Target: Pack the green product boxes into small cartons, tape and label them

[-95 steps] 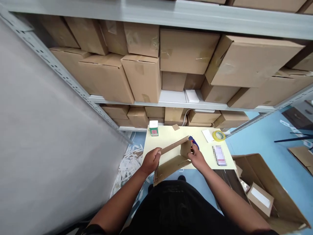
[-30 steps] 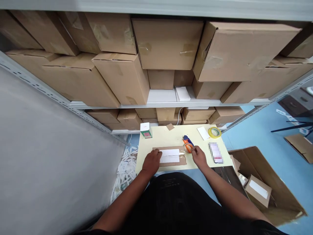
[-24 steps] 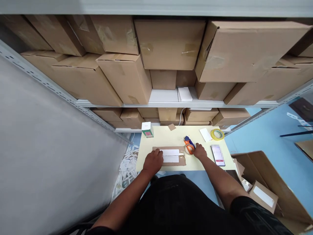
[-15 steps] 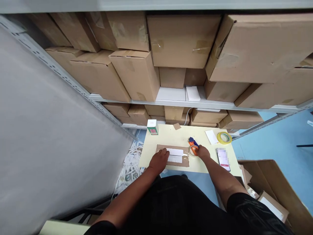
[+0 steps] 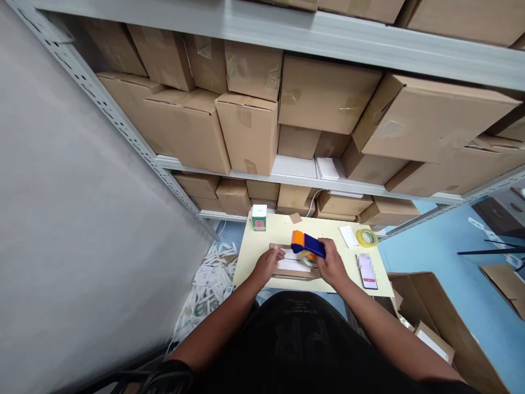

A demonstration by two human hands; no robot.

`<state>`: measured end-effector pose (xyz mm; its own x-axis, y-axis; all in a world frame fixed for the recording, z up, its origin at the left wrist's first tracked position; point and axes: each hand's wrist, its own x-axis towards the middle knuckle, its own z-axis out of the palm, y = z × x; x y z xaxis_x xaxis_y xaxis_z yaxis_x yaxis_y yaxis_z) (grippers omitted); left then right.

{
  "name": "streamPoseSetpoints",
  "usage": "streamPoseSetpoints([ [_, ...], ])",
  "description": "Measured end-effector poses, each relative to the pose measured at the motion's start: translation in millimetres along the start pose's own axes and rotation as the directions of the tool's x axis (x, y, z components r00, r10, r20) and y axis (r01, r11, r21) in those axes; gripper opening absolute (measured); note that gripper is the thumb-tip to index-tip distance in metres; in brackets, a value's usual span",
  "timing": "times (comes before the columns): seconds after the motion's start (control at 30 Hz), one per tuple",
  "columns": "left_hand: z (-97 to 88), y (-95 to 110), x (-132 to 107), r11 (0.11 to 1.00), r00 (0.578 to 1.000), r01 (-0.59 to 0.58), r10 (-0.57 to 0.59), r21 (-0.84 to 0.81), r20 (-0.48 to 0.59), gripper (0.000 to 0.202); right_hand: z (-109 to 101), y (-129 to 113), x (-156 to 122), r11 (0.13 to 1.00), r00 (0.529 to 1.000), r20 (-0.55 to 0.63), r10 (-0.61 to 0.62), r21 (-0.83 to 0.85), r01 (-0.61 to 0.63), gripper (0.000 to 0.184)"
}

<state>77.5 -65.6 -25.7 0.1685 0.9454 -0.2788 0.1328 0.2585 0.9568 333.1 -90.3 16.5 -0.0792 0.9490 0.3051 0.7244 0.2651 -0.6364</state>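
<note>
A small cardboard box (image 5: pixel 293 275) with white paper labels (image 5: pixel 293 264) on top lies at the table's front edge. My left hand (image 5: pixel 266 264) is closed on its left end, fingers bent over the corner. In my right hand (image 5: pixel 331 265) is a tape dispenser (image 5: pixel 315 245) with a blue handle and an orange head, gripped by the handle. It is over the box's right part, its head pointing left. The tape roll (image 5: pixel 308 259) on it covers part of the labels. Whether tape touches the box cannot be made out.
On the pale yellow table (image 5: pixel 250 251) are a green-and-white small box (image 5: pixel 259 218), a yellow tape roll (image 5: pixel 367 238), white paper (image 5: pixel 348 236) and a phone (image 5: pixel 367 272). Shelves with cardboard boxes (image 5: pixel 246 134) rise behind. Paper strips (image 5: pixel 207 279) litter the floor left; a large open carton (image 5: pixel 435 312) stands right.
My right hand has raised the tape dispenser from the table beside the box and brought it left over the box. My left hand stays at the box's left end. The view has shifted.
</note>
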Motion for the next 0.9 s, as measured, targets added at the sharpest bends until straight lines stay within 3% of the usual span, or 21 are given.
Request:
streamPoseSetpoints([
  [0.13, -6.6, 1.6, 2.5, 0.97, 0.998, 0.065, -0.066, -0.233, 0.003, 0.06, 28.9, -16.8, -1.5, 0.994, 0.991, 0.082, -0.104, -0.032, 0.107, 0.062],
  [0.33, -10.9, 1.4, 0.0, 0.936, 0.995, 0.078, -0.095, -0.344, -0.032, 0.026, 33.0, -37.2, 6.9, 0.982, 0.982, 0.186, 0.0, -0.184, 0.035, 0.059],
  [0.47, -12.1, -3.3, 2.7, 0.941, 0.99, 0.097, -0.124, -0.325, -0.062, 0.02, 27.4, -55.3, 30.5, 0.931, 0.924, 0.362, 0.125, -0.366, 0.017, 0.053],
  [0.57, -12.3, -6.5, 4.6, 0.944, 0.986, 0.097, -0.134, -0.315, -0.098, 0.017, 28.2, -60.4, 39.8, 0.894, 0.889, 0.417, 0.186, -0.448, 0.023, 0.046],
  [0.73, -13.1, -10.2, 5.2, 0.957, 0.957, 0.116, -0.179, -0.267, -0.228, 0.014, 32.0, -61.5, 36.4, 0.886, 0.889, 0.444, 0.11, -0.45, 0.115, 0.047],
  [0.9, -27.8, -24.0, 4.7, 0.995, 0.938, 0.084, -0.1, -0.063, -0.331, 0.016, 20.3, -65.3, 38.6, 0.881, 0.861, 0.504, 0.077, -0.438, 0.177, 0.048],
])
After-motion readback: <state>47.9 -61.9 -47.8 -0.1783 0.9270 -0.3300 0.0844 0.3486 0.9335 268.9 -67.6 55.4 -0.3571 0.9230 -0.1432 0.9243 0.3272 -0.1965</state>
